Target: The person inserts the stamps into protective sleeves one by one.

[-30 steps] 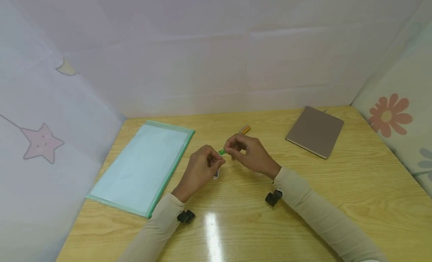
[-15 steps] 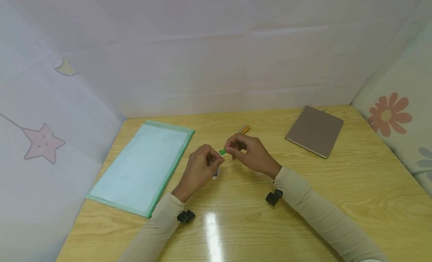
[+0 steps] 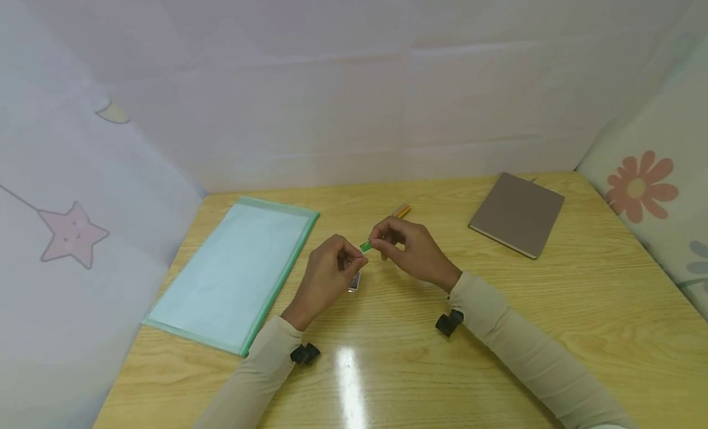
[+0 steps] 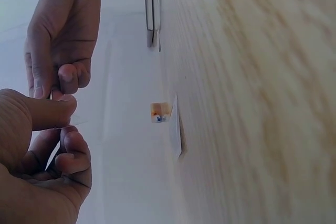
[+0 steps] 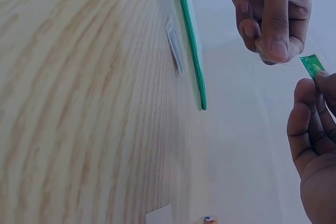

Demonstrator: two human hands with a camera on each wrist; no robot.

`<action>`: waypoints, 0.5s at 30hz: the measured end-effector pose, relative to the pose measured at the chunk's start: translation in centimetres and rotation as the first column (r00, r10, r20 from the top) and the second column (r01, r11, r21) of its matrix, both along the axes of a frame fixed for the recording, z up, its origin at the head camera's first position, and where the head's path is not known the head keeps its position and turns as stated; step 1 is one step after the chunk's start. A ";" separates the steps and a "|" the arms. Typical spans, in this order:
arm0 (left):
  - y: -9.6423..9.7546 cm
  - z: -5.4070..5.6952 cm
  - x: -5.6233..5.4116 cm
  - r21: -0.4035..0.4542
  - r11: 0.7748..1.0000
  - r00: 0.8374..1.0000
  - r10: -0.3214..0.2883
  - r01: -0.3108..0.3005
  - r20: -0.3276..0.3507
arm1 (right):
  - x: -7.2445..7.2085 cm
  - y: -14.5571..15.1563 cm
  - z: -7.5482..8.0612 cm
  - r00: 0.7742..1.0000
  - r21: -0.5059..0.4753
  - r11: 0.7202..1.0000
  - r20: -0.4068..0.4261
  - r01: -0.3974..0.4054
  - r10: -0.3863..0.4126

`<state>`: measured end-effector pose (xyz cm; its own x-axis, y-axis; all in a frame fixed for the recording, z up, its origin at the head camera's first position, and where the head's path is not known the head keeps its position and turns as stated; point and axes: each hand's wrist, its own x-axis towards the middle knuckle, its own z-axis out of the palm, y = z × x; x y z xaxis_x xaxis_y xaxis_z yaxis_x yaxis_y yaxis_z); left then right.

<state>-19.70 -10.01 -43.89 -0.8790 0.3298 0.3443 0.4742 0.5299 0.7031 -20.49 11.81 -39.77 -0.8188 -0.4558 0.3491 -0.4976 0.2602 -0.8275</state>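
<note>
Over the middle of the table, my right hand (image 3: pixel 408 249) pinches a small green printed strip (image 5: pixel 313 65) between thumb and forefinger. Close to it, my left hand (image 3: pixel 330 275) pinches a thin, clear piece of film (image 5: pixel 283 64) by its edge. The strip's free end points at the left fingertips, and in the right wrist view a narrow gap shows between strip and film. Beneath the left hand lies a small flat card with a dark print and pale border (image 3: pixel 354 283), partly covered by the fingers in the head view.
A green-edged clear folder with white paper (image 3: pixel 232 275) lies at the left. At the back right is a brown notebook (image 3: pixel 517 216). A small orange object (image 3: pixel 402 211) lies behind the right hand. A flat white piece (image 4: pixel 177 127) rests on the table (image 3: pixel 420 367).
The green strip and right fingertips have shifted slightly up and right, away from the left fingertips. The left hand has drawn back a little, showing more of the card below.
</note>
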 end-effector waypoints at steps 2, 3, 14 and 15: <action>0.0 0.0 0.0 0.001 1.000 1.000 0.003 -0.003 0.002 | -0.1 0.0 -0.1 1.000 0.001 1.000 -0.009 0.003 -0.003; 0.0 0.0 0.0 0.003 1.000 1.000 0.003 -0.003 0.002 | -0.1 0.0 -0.1 1.000 -0.003 1.000 -0.015 0.003 -0.003; 0.0 0.1 0.0 0.014 1.000 1.000 -0.009 0.009 -0.010 | 0.0 -0.4 -0.1 1.000 -0.033 0.999 -0.022 -0.013 0.012; 0.0 0.1 0.0 0.013 1.000 1.000 -0.008 0.009 -0.011 | 0.0 -0.4 -0.1 1.000 -0.035 0.999 -0.023 -0.015 0.015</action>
<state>-19.68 -9.98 -43.84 -0.8725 0.3325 0.3580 0.4861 0.5164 0.7050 -20.51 11.44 -39.82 -0.8035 -0.4550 0.3839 -0.5204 0.2236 -0.8242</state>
